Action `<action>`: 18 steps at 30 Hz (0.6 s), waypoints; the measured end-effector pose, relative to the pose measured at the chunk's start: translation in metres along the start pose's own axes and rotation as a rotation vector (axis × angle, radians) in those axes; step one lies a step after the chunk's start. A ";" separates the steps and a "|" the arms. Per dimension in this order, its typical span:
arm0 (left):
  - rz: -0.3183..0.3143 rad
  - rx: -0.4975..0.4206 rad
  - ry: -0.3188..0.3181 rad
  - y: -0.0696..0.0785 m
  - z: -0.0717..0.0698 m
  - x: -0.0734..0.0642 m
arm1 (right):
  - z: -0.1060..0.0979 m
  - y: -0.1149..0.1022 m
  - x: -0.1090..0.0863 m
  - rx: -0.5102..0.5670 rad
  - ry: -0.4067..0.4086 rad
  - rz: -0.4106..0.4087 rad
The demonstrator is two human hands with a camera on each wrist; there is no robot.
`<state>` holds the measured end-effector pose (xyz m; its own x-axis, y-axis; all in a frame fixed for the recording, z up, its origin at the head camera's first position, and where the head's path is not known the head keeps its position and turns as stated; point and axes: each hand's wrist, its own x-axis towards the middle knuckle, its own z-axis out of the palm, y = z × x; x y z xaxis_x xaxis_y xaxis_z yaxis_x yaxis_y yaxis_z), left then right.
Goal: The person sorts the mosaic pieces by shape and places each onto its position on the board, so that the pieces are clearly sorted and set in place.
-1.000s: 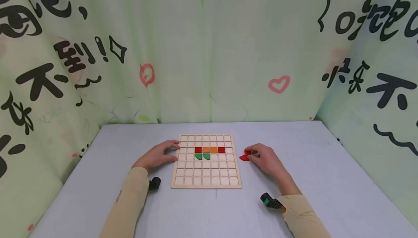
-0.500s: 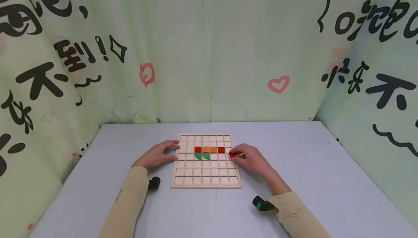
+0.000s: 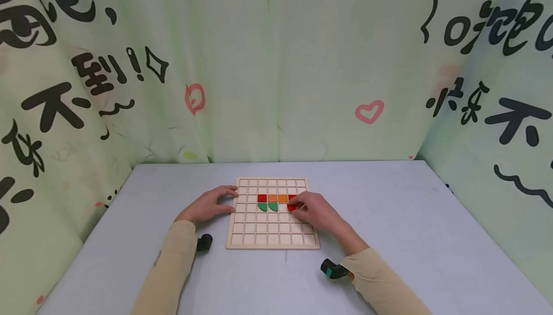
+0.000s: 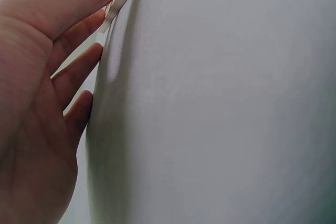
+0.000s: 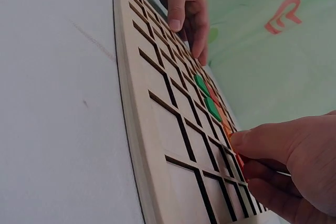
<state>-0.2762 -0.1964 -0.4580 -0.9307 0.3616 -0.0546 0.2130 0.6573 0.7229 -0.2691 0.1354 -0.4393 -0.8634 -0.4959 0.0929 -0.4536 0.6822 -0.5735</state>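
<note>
A pale wooden grid board lies on the table. My left hand rests at its left edge, fingers and thumb extended and touching the side; in the left wrist view those fingers look straight. Over the right part of the grid, my right hand pinches a red curved-edge piece between thumb and fingertips, close under the row of squares. That row has a red square, two orange squares and another red square partly behind my fingers. Below it sit two green quarter-circle pieces.
A white-covered table surrounds the board. Behind and beside it hang pale green curtains with black lettering and red hearts. Black wrist devices stick out near both cuffs.
My right hand has moved left from the table beside the board to over the grid, carrying the red piece. My left hand and the board have stayed in place.
</note>
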 end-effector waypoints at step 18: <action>0.010 0.011 -0.001 0.000 -0.001 0.000 | 0.013 -0.009 0.010 -0.064 -0.001 -0.089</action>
<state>-0.2764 -0.1969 -0.4571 -0.9284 0.3685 -0.0482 0.2252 0.6610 0.7158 -0.2705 0.1167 -0.4438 -0.8188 -0.5565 0.1408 -0.5418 0.6682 -0.5098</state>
